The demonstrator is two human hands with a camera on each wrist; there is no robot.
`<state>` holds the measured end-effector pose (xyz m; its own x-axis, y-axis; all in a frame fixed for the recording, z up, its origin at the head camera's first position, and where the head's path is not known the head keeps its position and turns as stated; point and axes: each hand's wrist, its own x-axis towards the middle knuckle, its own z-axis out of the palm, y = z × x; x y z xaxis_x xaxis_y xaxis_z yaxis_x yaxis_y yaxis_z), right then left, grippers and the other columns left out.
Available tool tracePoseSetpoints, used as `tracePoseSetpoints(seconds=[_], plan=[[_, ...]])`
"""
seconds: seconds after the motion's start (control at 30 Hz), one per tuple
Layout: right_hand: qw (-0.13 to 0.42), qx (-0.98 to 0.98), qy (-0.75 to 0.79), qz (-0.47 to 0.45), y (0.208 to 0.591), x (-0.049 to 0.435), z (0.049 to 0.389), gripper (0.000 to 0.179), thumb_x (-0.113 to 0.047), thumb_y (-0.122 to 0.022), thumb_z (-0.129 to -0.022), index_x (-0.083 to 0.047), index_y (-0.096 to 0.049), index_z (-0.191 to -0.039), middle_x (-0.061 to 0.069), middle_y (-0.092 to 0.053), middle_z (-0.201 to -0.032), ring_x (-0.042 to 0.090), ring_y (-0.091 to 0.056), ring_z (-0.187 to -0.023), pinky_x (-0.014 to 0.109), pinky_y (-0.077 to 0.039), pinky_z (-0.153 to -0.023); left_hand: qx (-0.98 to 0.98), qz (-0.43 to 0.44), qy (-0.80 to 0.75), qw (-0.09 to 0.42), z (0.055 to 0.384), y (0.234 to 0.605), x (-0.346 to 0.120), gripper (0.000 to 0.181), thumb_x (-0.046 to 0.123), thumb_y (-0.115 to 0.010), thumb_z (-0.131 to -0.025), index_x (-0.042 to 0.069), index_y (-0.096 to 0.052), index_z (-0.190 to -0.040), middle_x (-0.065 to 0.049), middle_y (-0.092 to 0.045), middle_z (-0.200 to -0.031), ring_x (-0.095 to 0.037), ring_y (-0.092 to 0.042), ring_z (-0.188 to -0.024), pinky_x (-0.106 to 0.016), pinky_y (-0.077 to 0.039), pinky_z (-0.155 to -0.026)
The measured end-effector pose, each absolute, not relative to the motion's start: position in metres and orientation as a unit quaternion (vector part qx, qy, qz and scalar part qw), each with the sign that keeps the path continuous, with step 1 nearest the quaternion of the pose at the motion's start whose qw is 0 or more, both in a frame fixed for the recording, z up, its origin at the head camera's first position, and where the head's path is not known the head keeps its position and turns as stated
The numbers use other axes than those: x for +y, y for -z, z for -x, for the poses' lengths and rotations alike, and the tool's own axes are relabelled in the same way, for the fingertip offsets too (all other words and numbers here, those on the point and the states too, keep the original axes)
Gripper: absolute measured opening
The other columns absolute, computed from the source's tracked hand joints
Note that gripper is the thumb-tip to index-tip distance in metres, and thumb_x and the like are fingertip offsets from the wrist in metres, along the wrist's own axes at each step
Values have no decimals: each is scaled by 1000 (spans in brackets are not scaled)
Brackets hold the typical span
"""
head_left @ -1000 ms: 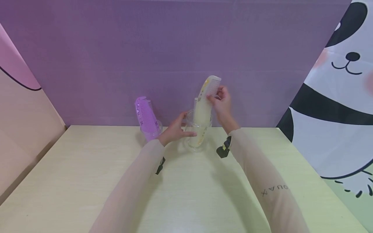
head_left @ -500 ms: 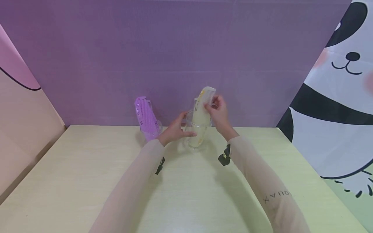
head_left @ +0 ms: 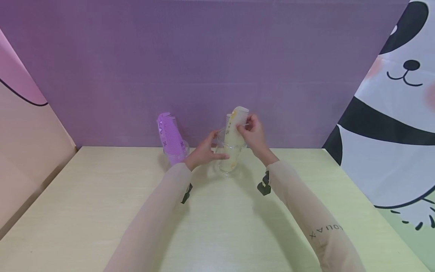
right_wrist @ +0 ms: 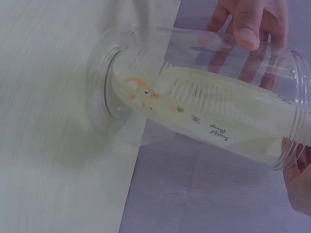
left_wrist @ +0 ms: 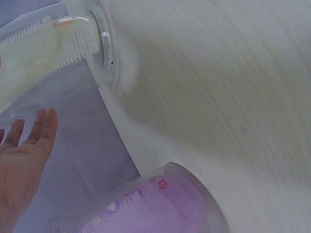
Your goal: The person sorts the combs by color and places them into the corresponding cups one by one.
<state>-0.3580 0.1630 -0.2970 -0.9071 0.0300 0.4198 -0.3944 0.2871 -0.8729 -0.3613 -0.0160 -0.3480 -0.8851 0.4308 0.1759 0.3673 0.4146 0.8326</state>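
Observation:
A clear jar (right_wrist: 146, 43) stands upright near the table's back edge, with pale yellow combs inside. My left hand (head_left: 202, 153) holds it from the left, thumb in front and fingers behind. At the jar's mouth, my right hand (head_left: 254, 136) pinches the front yellow comb (head_left: 233, 128) between thumb and fingers. This comb's lower end is down in the jar; its top pokes out above the rim. Another yellow comb (head_left: 228, 119) is mostly hidden behind it. In the left wrist view, comb teeth (left_wrist: 73, 46) show through the jar wall.
To the left, a second clear jar (head_left: 185, 151) holds purple combs (head_left: 170, 134) leaning left. A purple backdrop (head_left: 217, 68) rises behind the light wooden table (head_left: 217, 234). A panda-printed panel (head_left: 394, 113) stands at the right.
My right hand has moved down and slightly left, lowering the yellow comb deeper into the jar. The left hand and the jar have stayed in place.

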Motion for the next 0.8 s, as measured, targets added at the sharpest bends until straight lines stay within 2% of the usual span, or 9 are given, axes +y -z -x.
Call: tracePoseSetpoints(seconds=[0.13,0.23,0.43,0.57,0.7,0.8], plan=[[176,-794,-569,-122,291,161,351,30,-1,-57,-86,8,-42,-110,22,-57,-103,7,-53,-75,13,-45,-63,840,-236,-487,33,362,348,-16,97,31,-78,-70,19,-17,-144,-8,-32,-145,-32,-45,-123,-44,-46,-95],[175,-804,-555,-125,292,161,351,31,0,-57,-85,9,-42,-111,24,-57,-105,9,-53,-77,13,-46,-63,840,-237,-486,32,362,348,-16,97,32,-78,-70,19,-17,-144,-8,-32,-144,-32,-44,-123,-44,-46,-95],[184,-807,-545,-134,297,162,356,34,5,-57,-82,8,-40,-110,24,-57,-106,22,-58,-83,15,-48,-64,843,-234,-483,29,361,347,-16,96,30,-78,-70,18,-18,-144,-8,-33,-144,-31,-45,-123,-44,-47,-94],[177,-810,-539,-144,295,163,356,39,9,-56,-80,8,-38,-114,25,-55,-109,32,-58,-88,12,-47,-62,843,-232,-485,28,360,347,-15,96,29,-79,-70,19,-18,-143,-8,-34,-144,-31,-46,-122,-43,-48,-93],[176,-810,-536,-161,287,160,346,47,15,-53,-76,9,-37,-120,29,-53,-110,39,-57,-88,11,-45,-60,843,-229,-485,30,360,346,-15,96,29,-79,-70,19,-18,-143,-8,-33,-144,-31,-46,-122,-43,-48,-94],[177,-808,-534,-176,281,156,337,53,20,-52,-73,9,-36,-123,32,-52,-109,43,-57,-86,15,-45,-62,844,-228,-484,32,360,346,-15,95,29,-78,-70,19,-18,-144,-8,-33,-144,-31,-45,-123,-43,-48,-94]])
